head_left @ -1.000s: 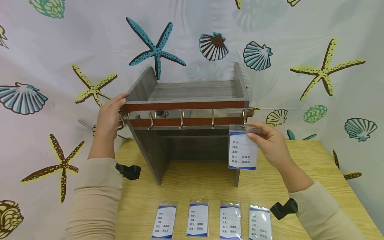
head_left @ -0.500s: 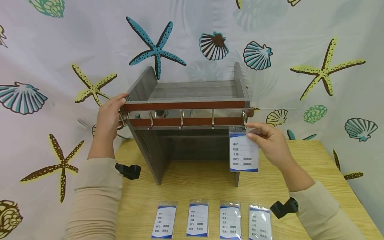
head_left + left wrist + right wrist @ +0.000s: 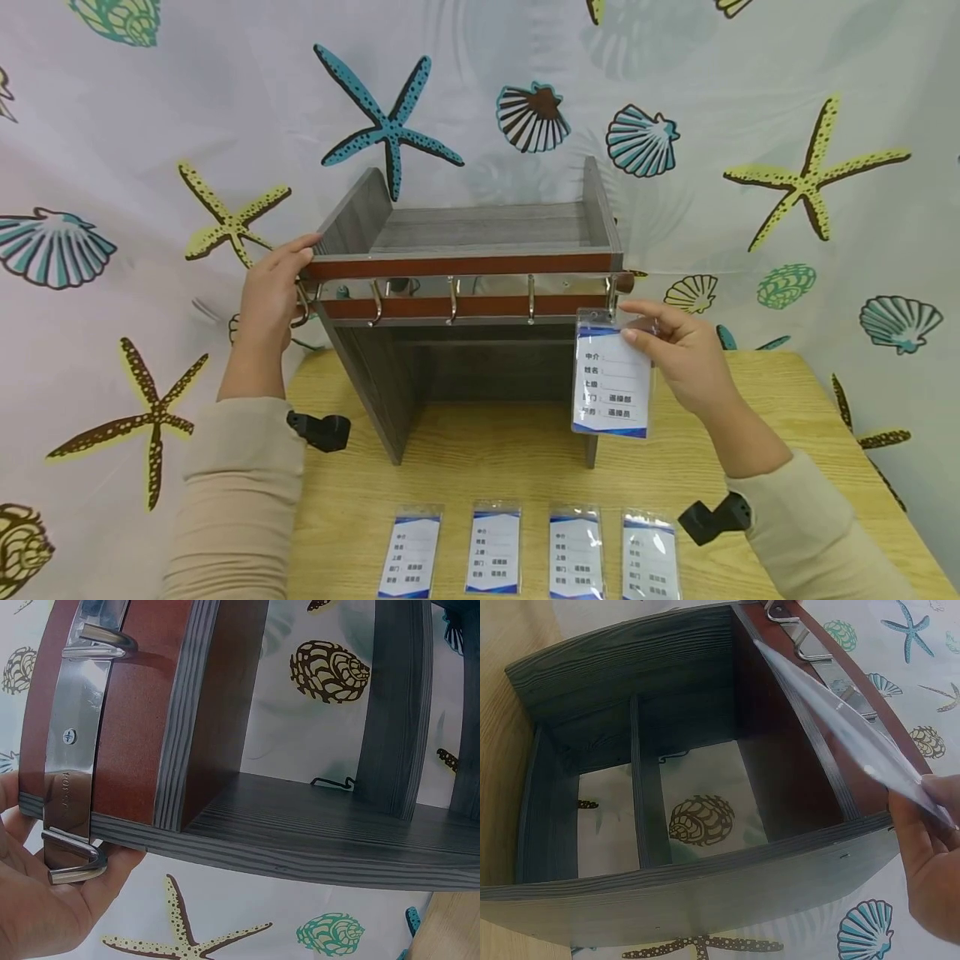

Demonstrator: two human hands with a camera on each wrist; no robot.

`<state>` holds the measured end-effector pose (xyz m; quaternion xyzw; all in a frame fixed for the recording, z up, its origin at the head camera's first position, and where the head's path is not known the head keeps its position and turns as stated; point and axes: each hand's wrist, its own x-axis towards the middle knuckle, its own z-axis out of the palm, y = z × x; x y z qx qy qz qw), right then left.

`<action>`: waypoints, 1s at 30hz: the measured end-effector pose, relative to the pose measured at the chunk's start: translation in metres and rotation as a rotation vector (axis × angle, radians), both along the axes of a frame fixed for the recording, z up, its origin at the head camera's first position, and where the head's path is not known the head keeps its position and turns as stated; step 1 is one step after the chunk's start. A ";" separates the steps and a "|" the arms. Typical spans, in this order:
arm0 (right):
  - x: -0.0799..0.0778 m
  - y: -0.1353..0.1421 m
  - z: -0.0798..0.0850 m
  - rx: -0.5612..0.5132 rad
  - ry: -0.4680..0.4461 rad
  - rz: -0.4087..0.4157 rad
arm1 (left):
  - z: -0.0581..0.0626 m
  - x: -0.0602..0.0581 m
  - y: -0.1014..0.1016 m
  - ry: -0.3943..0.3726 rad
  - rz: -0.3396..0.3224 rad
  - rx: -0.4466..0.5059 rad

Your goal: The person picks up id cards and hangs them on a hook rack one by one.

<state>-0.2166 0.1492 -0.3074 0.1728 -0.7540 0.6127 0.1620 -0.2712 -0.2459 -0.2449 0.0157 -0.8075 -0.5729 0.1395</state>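
Note:
My right hand (image 3: 678,354) pinches a clear badge holder (image 3: 611,383) by its upper right edge. The badge holder has a white card with blue borders and hangs upright in front of the rightmost hook (image 3: 612,293). Its slotted top edge is beside that hook's tip; whether they touch I cannot tell. In the right wrist view the badge holder (image 3: 847,724) appears nearly edge-on. My left hand (image 3: 272,292) grips the left front corner of a grey wooden shelf (image 3: 480,229), fingers on its top edge. A metal hook rail (image 3: 71,742) runs along the shelf's reddish-brown front.
Several more badge holders lie in a row on the wooden table: the leftmost badge holder (image 3: 411,554), two middle ones, and the rightmost badge holder (image 3: 649,557). Other hooks (image 3: 452,300) line the rail. A patterned curtain (image 3: 480,100) stands behind the shelf.
The badge holder has dipped slightly, then shifted a little up and right, with its lower edge now lower in view. My left hand and the shelf stay in place.

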 end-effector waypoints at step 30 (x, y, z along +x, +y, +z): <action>-0.012 0.003 -0.011 0.136 0.023 -0.005 | 0.000 0.000 -0.001 -0.010 0.000 -0.006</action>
